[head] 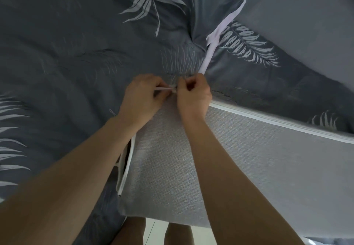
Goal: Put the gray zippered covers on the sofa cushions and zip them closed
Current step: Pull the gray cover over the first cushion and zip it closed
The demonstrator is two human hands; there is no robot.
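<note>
A gray woven zippered cover [249,164] sits on a cushion that lies across the bed and juts toward me. White piping [283,124] runs along its far edge, and the white zipper edge [125,170] gapes along its left side. My left hand [142,96] pinches the white edge at the cover's far left corner. My right hand [193,93] is closed right beside it, fingertips on a small part at the same corner, probably the zipper pull, which the fingers hide.
A dark gray bedspread [67,53] with pale leaf prints lies under and around the cushion. A white fabric strip [216,39] trails away from the corner toward the upper right. Pale floor tiles [155,231] and my legs show below the cushion.
</note>
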